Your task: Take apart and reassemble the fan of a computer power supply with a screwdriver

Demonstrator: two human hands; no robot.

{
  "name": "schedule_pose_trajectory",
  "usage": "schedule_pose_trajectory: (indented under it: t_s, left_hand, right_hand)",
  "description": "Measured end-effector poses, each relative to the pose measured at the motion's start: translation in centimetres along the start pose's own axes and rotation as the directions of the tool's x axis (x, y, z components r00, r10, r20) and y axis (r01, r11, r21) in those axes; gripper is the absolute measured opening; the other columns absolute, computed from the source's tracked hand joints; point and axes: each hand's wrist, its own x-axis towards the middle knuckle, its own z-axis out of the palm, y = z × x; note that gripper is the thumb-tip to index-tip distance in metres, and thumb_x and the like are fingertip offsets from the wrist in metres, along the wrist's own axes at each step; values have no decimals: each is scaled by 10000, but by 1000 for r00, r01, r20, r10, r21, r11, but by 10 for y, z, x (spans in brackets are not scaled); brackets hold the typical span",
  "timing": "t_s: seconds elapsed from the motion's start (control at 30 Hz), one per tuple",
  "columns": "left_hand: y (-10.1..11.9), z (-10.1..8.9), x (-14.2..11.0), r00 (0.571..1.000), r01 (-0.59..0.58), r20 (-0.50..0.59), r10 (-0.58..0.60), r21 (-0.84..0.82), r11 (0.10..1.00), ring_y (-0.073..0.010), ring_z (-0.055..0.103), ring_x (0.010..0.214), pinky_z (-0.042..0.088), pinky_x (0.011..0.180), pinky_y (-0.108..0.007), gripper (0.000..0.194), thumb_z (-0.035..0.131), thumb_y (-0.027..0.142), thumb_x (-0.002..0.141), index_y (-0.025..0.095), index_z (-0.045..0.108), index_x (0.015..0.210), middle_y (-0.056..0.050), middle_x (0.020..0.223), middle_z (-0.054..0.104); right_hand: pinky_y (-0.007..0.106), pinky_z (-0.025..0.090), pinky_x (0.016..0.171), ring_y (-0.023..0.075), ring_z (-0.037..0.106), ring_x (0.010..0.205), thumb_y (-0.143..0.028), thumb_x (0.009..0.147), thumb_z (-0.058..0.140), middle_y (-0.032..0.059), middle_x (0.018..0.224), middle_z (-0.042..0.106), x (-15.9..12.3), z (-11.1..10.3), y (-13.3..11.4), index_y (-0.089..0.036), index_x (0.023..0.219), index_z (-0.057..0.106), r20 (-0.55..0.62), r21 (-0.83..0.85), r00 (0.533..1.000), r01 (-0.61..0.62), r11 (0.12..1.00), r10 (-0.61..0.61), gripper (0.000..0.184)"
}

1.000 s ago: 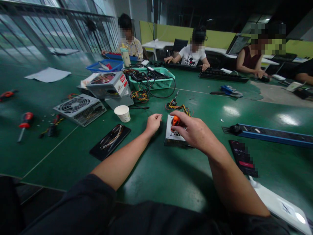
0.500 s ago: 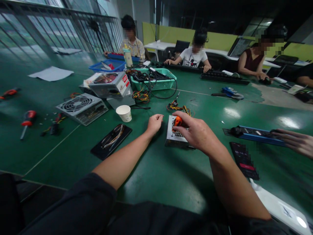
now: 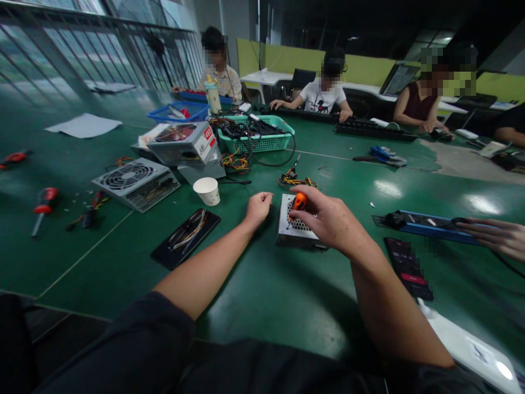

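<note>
A grey computer power supply (image 3: 283,232) with a perforated panel lies on the green table in front of me. My right hand (image 3: 334,219) grips the orange handle of a small screwdriver (image 3: 300,201) between thumb and fingers. Its shaft points down at the panel near the left edge; the hand covers the right part of the case. Just left of the case, my left hand (image 3: 259,209) rests with fingers curled closed; whatever is inside them, if anything, is hidden. Yellow, red and black cables (image 3: 301,180) lie behind the power supply.
Left of my hands are a paper cup (image 3: 206,191), a dark tray (image 3: 186,239) with small items, and more power supplies (image 3: 137,183). A green basket (image 3: 258,143) of cables stands behind. At right are a phone (image 3: 408,268), a blue-edged strip (image 3: 430,225) and another person's hand (image 3: 498,236).
The view has shifted very slightly. My right hand keeps its grip on the screwdriver over the panel, and my left hand stays beside the case. The other person's hand at right moved a little.
</note>
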Motion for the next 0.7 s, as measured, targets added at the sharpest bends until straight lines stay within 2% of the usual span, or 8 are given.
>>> schedule_pose_trajectory:
  t_s: [0.23, 0.37, 0.43, 0.5, 0.57, 0.63, 0.7]
  left_hand:
    - [-3, 1, 2, 1000, 5, 3, -5, 1, 1000, -143, 537, 607, 393, 612, -256, 291, 563, 345, 857, 145, 761, 930, -30, 710, 669]
    - [-3, 1, 2, 1000, 2, 1, -2, 7, 1000, -145, 542, 615, 399, 620, -258, 299, 560, 353, 863, 145, 763, 932, -33, 724, 676]
    - [-2, 0, 1, 1000, -6, 2, 6, 9, 1000, -148, 556, 635, 407, 631, -258, 296, 552, 344, 866, 147, 761, 936, -34, 732, 677]
    - [0, 0, -1, 1000, -20, 1, 20, 14, 1000, -152, 570, 658, 417, 646, -258, 293, 542, 332, 870, 147, 760, 936, -36, 738, 680]
    - [4, 0, -3, 1000, -27, 6, 27, 21, 999, -154, 577, 671, 426, 655, -258, 290, 541, 322, 866, 146, 760, 939, -41, 744, 684]
    - [10, 0, -5, 1000, -9, 16, 9, 13, 1000, -150, 567, 659, 426, 642, -254, 293, 550, 327, 854, 147, 759, 952, -43, 747, 684]
    - [18, 1, -9, 999, 40, 22, -40, -25, 999, -137, 533, 612, 407, 592, -246, 307, 560, 347, 838, 149, 752, 972, -37, 733, 668]
  right_hand:
    - [341, 558, 828, 211, 720, 914, -282, 874, 685, 43, 1148, 721, -2, -9, 2, -270, 1340, 570, -62, 82, 998, -12, 997, 17, 481]
    - [358, 574, 821, 212, 711, 924, -294, 861, 693, 50, 1130, 711, -6, -28, 9, -251, 1333, 547, -161, 185, 985, -37, 982, 68, 496]
    - [368, 573, 804, 224, 711, 912, -307, 857, 693, 58, 1052, 722, -8, -41, 16, -231, 1347, 523, -222, 184, 969, -68, 981, 109, 524]
    - [376, 563, 775, 237, 709, 895, -315, 847, 697, 71, 1015, 729, -9, -53, 26, -210, 1351, 511, -256, 134, 953, -132, 982, 163, 547]
    - [370, 536, 723, 240, 697, 832, -334, 837, 697, 75, 958, 734, -10, -64, 37, -199, 1249, 583, -263, 0, 936, -241, 971, 232, 448]
    - [348, 485, 657, 230, 671, 754, -375, 843, 675, 72, 879, 727, -10, -70, 48, -192, 1074, 652, -218, -167, 928, -340, 925, 302, 295]
    - [325, 429, 604, 220, 645, 707, -411, 871, 615, 81, 845, 718, -11, -72, 58, -183, 981, 660, -132, -294, 920, -391, 872, 368, 258]
